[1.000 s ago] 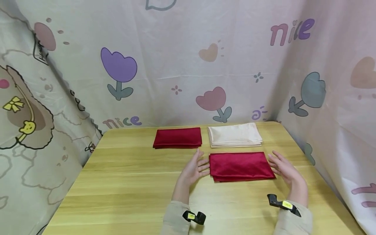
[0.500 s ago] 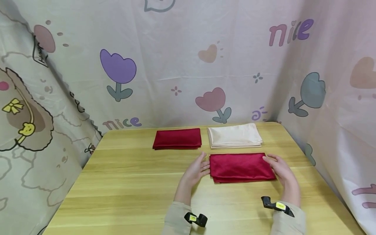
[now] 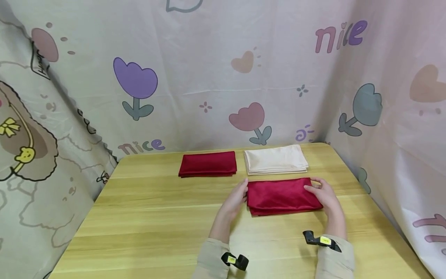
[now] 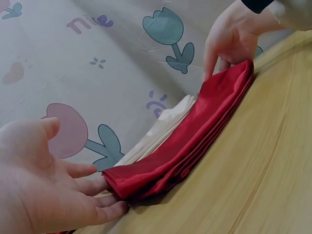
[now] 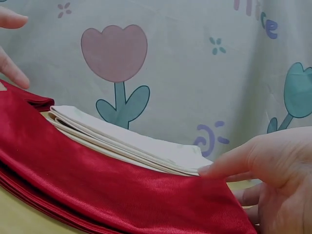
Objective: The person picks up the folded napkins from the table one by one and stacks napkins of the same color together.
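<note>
Cloth of crimson satin point(image 3: 281, 197), folded into a long oblong, lies between two hands on the right half of the tabletop point(image 3: 150, 221). At its 3 o'clock end, the right hand point(image 3: 325, 196) has a pinching grip, thumb on top and fingers tucked beneath. At 9 o'clock, the left hand point(image 3: 234, 200) has a loose grip: its fingers run fairly straight under the edge, and its thumb stands clear.

A second ago the right thumb was off the fabric and the left fingers were spread beside the edge. The piece now has a hand at each end, though I judge only the right one secures it. Whether its middle has left the wood, I cannot tell.

The satin is glossy and slack, softly rippled, its stacked layers slightly uneven along the 6 o'clock edge. Just beyond, at 12 o'clock, sits a cream folded cloth point(image 3: 277, 159), smooth and neatly layered. Toward 10 o'clock lies a darker red folded cloth point(image 3: 208, 164). Pale wood grain runs beneath; a tulip-printed curtain point(image 3: 195, 66) hangs behind, lightly creased.
</note>
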Available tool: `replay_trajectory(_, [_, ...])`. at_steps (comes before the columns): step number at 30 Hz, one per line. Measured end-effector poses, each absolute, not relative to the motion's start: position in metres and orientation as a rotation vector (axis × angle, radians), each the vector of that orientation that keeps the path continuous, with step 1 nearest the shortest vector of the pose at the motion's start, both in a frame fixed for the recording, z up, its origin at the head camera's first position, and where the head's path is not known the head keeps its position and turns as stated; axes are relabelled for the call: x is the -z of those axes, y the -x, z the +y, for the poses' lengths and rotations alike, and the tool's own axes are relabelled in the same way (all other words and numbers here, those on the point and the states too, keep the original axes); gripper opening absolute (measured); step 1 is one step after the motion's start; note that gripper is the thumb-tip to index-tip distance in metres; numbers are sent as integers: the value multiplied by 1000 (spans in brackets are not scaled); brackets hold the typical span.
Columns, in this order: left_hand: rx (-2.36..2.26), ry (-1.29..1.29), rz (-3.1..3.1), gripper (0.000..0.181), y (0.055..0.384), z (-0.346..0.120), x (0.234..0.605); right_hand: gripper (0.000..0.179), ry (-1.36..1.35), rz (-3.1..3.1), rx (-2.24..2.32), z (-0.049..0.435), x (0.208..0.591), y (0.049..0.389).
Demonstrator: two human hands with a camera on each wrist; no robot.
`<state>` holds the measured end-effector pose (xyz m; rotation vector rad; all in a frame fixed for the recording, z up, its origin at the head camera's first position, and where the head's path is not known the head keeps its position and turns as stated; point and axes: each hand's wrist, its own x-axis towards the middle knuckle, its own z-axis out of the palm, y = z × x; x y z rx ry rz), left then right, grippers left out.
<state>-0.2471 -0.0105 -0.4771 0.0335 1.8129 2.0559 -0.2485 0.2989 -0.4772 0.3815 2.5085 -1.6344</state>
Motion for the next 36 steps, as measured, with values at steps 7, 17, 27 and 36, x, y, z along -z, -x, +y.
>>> replay_trajectory(7, [-2187, 18, 1749, 74, 249, -5, 481, 65, -401, 2500, 1653, 295, 477, 249])
replay_trajectory(17, [-2355, 138, 1617, 68, 247, 3, 483, 63, -394, 2523, 1686, 293, 479, 250])
replay_trajectory(27, [-2480, 192, 1464, 70, 245, 6, 486, 63, -376, 2530, 1693, 291, 483, 251])
replay_trajectory(36, [-2625, 310, 1289, 68, 242, 16, 479, 63, -381, 2570, 1667, 290, 483, 253])
